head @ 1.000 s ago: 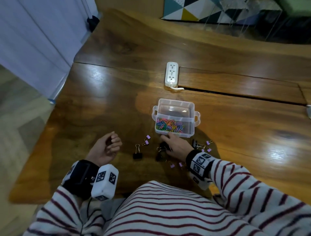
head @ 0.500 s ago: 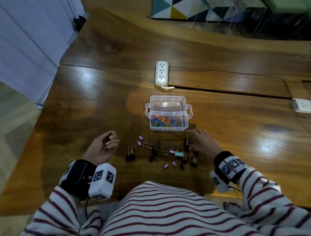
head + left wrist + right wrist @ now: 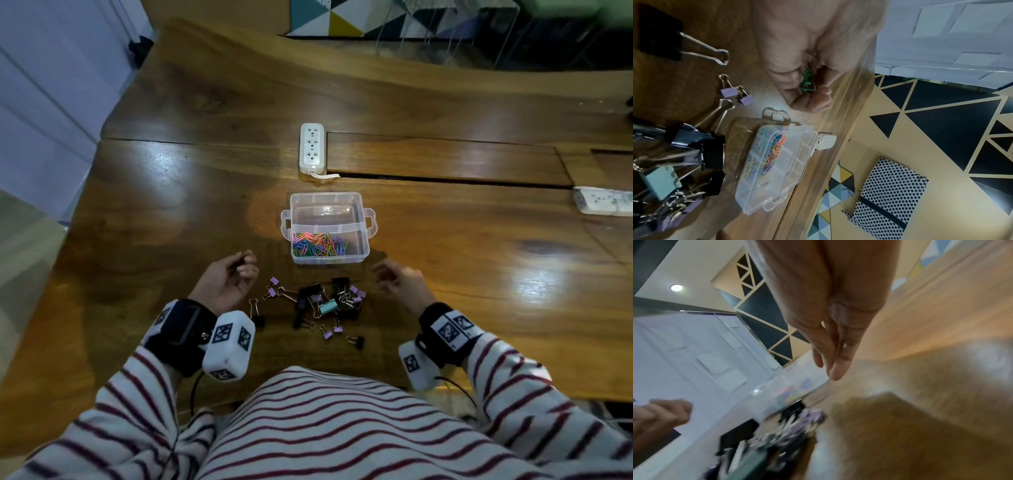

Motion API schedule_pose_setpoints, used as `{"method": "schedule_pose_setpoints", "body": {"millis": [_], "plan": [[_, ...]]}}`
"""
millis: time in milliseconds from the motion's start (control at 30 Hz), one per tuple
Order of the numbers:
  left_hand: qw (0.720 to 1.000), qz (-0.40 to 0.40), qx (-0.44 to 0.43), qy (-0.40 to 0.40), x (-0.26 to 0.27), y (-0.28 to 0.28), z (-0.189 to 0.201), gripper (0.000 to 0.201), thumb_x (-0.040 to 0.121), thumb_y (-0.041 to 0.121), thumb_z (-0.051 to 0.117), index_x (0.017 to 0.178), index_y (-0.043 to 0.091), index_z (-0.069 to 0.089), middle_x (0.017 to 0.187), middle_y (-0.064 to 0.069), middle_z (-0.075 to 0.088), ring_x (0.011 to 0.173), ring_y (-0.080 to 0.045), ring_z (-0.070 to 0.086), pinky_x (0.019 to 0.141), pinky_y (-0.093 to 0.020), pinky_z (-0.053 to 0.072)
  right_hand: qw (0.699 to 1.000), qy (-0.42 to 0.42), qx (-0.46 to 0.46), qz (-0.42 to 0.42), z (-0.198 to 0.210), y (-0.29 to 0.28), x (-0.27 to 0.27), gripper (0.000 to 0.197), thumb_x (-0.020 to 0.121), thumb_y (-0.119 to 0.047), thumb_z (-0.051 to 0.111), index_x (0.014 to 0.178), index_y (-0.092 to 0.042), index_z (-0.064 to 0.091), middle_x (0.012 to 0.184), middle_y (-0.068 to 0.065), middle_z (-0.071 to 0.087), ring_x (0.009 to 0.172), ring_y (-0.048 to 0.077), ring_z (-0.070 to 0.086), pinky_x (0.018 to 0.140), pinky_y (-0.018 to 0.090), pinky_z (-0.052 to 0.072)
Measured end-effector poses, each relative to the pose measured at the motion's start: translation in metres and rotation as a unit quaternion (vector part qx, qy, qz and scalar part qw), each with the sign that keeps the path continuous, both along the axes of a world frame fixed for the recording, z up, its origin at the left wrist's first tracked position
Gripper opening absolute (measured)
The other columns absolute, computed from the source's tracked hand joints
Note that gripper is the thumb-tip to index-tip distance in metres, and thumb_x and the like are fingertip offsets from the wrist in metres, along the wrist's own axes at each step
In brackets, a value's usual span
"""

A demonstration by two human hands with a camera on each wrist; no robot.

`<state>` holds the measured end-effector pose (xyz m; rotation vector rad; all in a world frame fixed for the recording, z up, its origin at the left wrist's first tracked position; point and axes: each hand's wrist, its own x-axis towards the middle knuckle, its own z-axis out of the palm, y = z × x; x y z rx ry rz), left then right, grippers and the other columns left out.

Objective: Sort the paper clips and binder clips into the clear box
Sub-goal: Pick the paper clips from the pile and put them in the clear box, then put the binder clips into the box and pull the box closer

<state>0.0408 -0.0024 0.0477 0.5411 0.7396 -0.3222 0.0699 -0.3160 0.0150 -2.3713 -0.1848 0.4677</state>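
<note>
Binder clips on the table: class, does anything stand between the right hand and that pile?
Nothing visible does. The right hand hovers open just right of the binder clips, with only bare table between them. The clear box sits farther back, beside that path.

head: above, looking forward and down over the table [image 3: 445, 274] | left wrist: close, low, along the palm toward the clear box [image 3: 774, 165] | right wrist: close, low, blurred, facing left | shared: binder clips [image 3: 322, 301], clear box
</note>
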Motion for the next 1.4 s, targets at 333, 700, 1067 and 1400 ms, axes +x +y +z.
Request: {"method": "schedule_pose_setpoints", "body": {"millis": [333,700,1067,1400], "plan": [[0.993,-0.057,0.091,0.054,0.019,-0.004,0.003,0.027,0.098,0.013,0.029,0.076,0.008,0.044,0.071,-0.003,0.042,0.058,-0.006,0.034,0.037,-0.011,0.039,0.994,0.04,-0.089,0.037,-0.002,-0.039,-0.009,0.02,0.085,0.001,0.052,0.1,-0.008,0.062,0.103,0.01,0.068,0.097,0.023,0.062,0.082,0.027,0.047],[0.749,-0.469,0.465,-0.053,0.105,-0.051,0.032,0.029,0.095,0.007,0.04,0.067,0.008,0.049,0.063,-0.004,0.043,0.054,-0.012,0.04,0.045,-0.016,0.04,0.961,-0.097,-0.094,0.243,0.012,0.049,-0.014,0.03,0.09,-0.018,0.05,0.12,-0.013,0.048,0.126,0.005,0.046,0.11,0.019,0.049,0.086,0.026,0.048],[0.785,-0.45,0.425,-0.029,0.119,-0.069,0.031,0.035,0.098,0.004,0.029,0.126,-0.011,0.041,0.105,-0.02,0.057,0.107,-0.03,0.052,0.098,-0.032,0.041,0.936,-0.053,-0.173,0.304,-0.001,0.097,-0.005,0.041,0.087,-0.018,0.056,0.124,-0.012,0.04,0.124,0.013,0.046,0.118,0.03,0.04,0.092,0.043,0.042],[0.699,-0.545,0.427,-0.178,0.097,-0.044,0.022,0.044,0.093,-0.008,0.029,0.134,0.002,0.038,0.139,-0.013,0.045,0.13,-0.024,0.042,0.102,-0.032,0.038,0.985,0.098,0.139,0.001,0.037,0.041,0.036,0.023,0.083,-0.009,0.062,0.101,-0.016,0.051,0.102,0.003,0.057,0.087,0.016,0.06,0.073,0.027,0.054]]}}
